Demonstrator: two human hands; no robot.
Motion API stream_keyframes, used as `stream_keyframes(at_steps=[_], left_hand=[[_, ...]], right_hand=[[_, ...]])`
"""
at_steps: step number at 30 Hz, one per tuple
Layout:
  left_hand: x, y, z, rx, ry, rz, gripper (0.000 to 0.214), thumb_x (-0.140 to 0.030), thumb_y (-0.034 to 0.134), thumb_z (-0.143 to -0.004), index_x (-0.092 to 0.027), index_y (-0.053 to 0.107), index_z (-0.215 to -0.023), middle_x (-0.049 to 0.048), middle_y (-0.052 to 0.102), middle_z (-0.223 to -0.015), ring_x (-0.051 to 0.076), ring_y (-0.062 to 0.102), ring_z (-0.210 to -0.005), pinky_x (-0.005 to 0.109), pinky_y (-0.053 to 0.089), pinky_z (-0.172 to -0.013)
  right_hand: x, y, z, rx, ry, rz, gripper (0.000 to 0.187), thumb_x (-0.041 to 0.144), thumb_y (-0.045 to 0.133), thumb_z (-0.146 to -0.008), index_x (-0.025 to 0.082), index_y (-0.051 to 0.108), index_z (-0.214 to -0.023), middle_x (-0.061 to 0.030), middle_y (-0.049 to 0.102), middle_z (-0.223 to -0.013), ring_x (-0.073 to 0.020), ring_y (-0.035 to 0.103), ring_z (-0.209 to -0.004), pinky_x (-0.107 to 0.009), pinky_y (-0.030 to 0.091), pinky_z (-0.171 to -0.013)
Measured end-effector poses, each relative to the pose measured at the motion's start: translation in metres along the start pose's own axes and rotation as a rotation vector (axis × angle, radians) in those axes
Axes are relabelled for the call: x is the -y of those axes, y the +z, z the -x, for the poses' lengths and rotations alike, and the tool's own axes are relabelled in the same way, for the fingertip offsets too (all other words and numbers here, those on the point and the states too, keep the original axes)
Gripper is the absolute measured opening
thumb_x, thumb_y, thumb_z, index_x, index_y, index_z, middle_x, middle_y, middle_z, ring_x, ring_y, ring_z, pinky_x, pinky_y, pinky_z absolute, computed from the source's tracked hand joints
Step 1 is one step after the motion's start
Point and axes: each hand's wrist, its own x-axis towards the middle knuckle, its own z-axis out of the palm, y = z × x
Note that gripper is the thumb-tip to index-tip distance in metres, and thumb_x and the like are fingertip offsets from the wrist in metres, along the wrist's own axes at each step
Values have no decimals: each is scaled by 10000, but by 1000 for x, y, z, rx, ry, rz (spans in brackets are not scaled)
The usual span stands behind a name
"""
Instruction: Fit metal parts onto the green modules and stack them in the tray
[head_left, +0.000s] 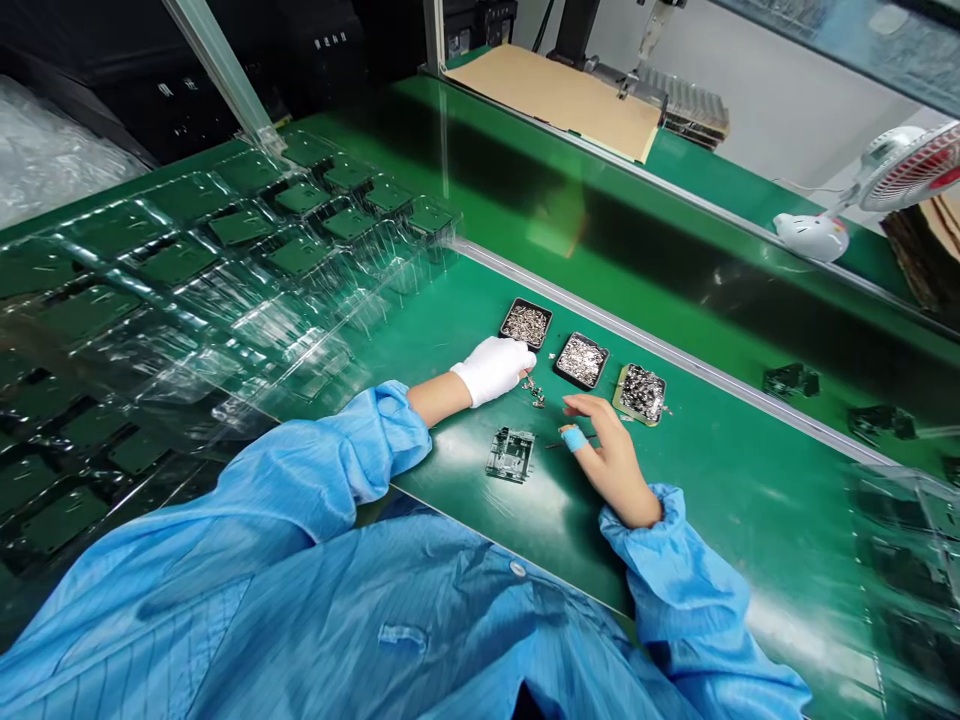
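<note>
My left hand (493, 371), in a white glove, is closed beside a small loose pile of shiny metal parts (537, 393). What its fingertips hold, if anything, I cannot make out. To the right of the pile, my right hand (611, 455) has its thumb and fingers apart, with a blue wrap round the thumb. A thin dark rod (555, 445) shows by that thumb, partly hidden. Between the hands and nearer my body lies a small circuit board assembly (511, 455) with metal parts. Beyond the hands stand three small square trays of tiny metal pieces: left (526, 323), middle (582, 360) and right (641, 393).
Stacked clear plastic trays (247, 270) fill the left side of the green table (720, 500). A metal rail (675, 358) runs behind the small trays. More clear trays (907, 540) stand at the right. A white fan (817, 235) and cardboard (559, 95) lie beyond.
</note>
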Motion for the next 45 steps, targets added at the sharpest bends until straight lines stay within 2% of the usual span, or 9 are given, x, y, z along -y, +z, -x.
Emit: stream_keyframes(at_steps=[4,6,10,16,24,31,37,41,45], left_hand=[[-8,-16,21,-142,-43,225,161,-180,494,-826,-145,650,-808,71,659,-821,196,628,-804,297,456,-713],[-21,-25,41,-204,-75,601,111,-220,515,-812,-157,604,-790,20,637,-728,156,610,-701,260,463,-644],[-50,-28,82,-134,-137,1262,163,-323,576,-776,-166,539,-748,-29,599,-607,109,573,-547,214,463,-533],[-67,-13,110,-140,-249,1570,386,-510,698,-704,-162,532,-675,-15,603,-558,106,564,-469,217,482,-475],[-65,-8,120,-113,-254,1594,364,-508,682,-741,-149,623,-756,21,682,-647,152,646,-582,270,543,-600],[-67,-3,117,-98,-189,1720,433,-524,758,-652,-159,545,-746,-22,613,-582,116,586,-523,232,485,-548],[-59,-6,124,-208,-142,1273,401,-561,653,-741,-177,556,-680,-20,578,-605,119,533,-554,244,429,-553],[-54,-4,126,-234,79,951,505,-636,486,-847,-185,573,-638,-1,570,-604,129,522,-577,253,407,-588],[-53,4,125,-296,326,637,567,-580,329,-934,-183,569,-607,15,538,-564,136,482,-540,262,342,-547]], right_hand=[[8,-1,0,-30,12,-31,262,245,495,-939,240,530,-1199,-83,577,-1130,-208,617,-958,-393,515,-855],[18,1,2,-62,-18,-59,251,223,494,-940,247,526,-1188,-66,598,-1072,-198,619,-934,-376,515,-838],[41,11,1,-45,-143,-104,159,216,496,-945,250,541,-1093,-53,619,-976,-194,604,-914,-350,514,-791],[53,26,-6,-24,-100,-298,30,255,536,-940,238,557,-953,-21,607,-865,-158,594,-783,-289,500,-684],[55,28,-4,-27,-78,-267,80,252,505,-946,222,571,-913,-30,599,-847,-156,582,-752,-282,481,-647],[55,33,-1,-46,-14,-391,68,295,537,-935,230,552,-925,-27,573,-872,-149,572,-769,-265,482,-636],[55,28,1,144,146,-541,216,424,554,-922,213,594,-894,-39,594,-878,-161,583,-769,-294,492,-679],[55,23,1,270,184,-584,280,480,591,-890,201,592,-873,-29,610,-828,-148,570,-725,-268,480,-636],[55,16,1,376,82,-477,202,385,568,-921,198,606,-855,-26,620,-825,-128,564,-700,-233,457,-594]])
